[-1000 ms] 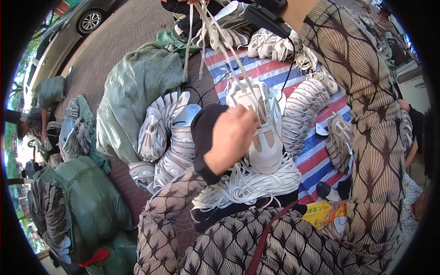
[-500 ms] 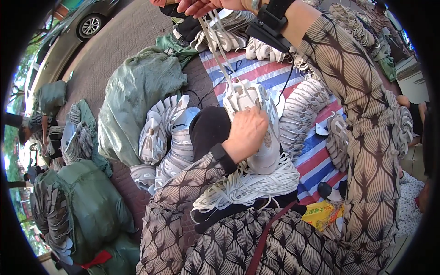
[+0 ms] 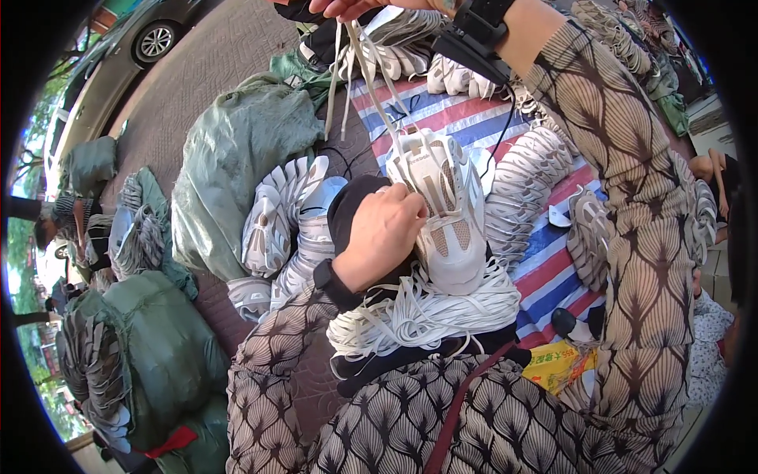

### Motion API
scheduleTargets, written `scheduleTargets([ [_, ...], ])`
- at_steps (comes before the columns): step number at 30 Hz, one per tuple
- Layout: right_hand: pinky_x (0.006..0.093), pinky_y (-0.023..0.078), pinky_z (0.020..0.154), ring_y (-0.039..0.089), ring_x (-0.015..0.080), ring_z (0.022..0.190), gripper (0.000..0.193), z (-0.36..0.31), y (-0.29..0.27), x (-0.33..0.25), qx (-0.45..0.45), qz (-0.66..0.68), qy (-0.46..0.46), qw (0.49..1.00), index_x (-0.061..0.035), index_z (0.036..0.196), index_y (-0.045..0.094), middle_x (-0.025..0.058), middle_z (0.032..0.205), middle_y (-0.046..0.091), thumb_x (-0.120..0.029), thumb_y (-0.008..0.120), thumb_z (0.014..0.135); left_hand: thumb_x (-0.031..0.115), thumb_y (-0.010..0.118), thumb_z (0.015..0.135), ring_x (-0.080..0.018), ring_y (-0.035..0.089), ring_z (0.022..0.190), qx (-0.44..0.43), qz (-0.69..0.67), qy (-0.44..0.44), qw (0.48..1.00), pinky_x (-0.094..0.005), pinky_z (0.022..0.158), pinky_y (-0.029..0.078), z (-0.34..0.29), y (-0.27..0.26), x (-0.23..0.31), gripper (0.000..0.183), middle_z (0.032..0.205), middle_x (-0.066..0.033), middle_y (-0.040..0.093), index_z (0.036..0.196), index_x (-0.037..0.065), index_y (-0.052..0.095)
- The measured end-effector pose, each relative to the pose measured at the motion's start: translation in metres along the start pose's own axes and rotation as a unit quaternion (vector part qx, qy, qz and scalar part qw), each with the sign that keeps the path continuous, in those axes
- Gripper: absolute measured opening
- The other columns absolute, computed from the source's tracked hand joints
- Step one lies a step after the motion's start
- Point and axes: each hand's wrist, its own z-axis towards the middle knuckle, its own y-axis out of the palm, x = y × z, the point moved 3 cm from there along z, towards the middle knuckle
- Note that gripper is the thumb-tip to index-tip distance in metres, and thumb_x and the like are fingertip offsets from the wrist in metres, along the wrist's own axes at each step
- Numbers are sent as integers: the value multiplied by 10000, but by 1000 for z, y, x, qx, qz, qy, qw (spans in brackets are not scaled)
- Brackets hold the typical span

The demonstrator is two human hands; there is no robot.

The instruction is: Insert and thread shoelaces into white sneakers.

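Observation:
A white and beige shoe upper (image 3: 450, 213) lies over my lap with its toe toward me. My left hand (image 3: 383, 237) is at its left edge, fingers curled in a pinch against the side by the eyelets; the fingertips are partly hidden. Past the upper's far end, my right hand (image 3: 347, 8) is closed on a white shoelace (image 3: 369, 75) that runs up taut from the upper, while loose ends hang beside it. The top of the picture cuts off part of this hand. A heap of white shoelaces (image 3: 422, 312) rests on my lap below the toe.
Nested shoe uppers (image 3: 525, 189) stand in a row on a striped sheet (image 3: 545, 272) at the right. More uppers (image 3: 272, 213) are stacked left of my knee, beside a green sack (image 3: 233, 166). Another full green sack (image 3: 170, 347) stands lower left. A parked car (image 3: 130, 63) is beyond.
My left hand has slid left and slightly down, from over the middle of the upper to its left edge. The right hand has risen a little, and loose lace ends now hang farther left.

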Motion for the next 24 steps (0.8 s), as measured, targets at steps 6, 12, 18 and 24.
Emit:
scheduleTargets([
  [6, 363, 523, 589, 619, 229, 644, 313, -4, 0, 4, -21, -3, -1, 1000, -4, 946, 557, 133, 795, 641, -245, 358, 959, 112, 666, 729, -305, 552, 763, 15, 25, -15, 999, -403, 674, 430, -1, 18, 9, 113, 766, -112, 532, 770, 53, 579],
  [12, 358, 526, 584, 618, 224, 627, 317, -7, 3, 1, -19, 9, -18, 1000, -12, 932, 566, 129, 788, 642, -246, 354, 958, 124, 671, 727, -297, 553, 773, 18, 40, -28, 999, -399, 673, 427, -2, 21, 4, 135, 772, -108, 529, 769, 59, 561],
  [18, 346, 524, 578, 618, 210, 626, 311, -6, -5, 9, -12, 14, 8, 1000, -17, 932, 568, 117, 791, 639, -242, 354, 956, 158, 674, 738, -280, 557, 788, -12, 158, -6, 987, -397, 670, 413, 1, 28, 17, 146, 799, -98, 530, 783, 72, 565],
  [24, 343, 521, 581, 620, 214, 644, 297, -7, 5, 0, -7, 7, -4, 1000, -18, 956, 552, 116, 796, 639, -241, 355, 956, 175, 648, 774, -283, 565, 775, -46, 30, -78, 995, -400, 663, 419, 1, 24, 2, 151, 779, -109, 545, 797, 55, 559],
])
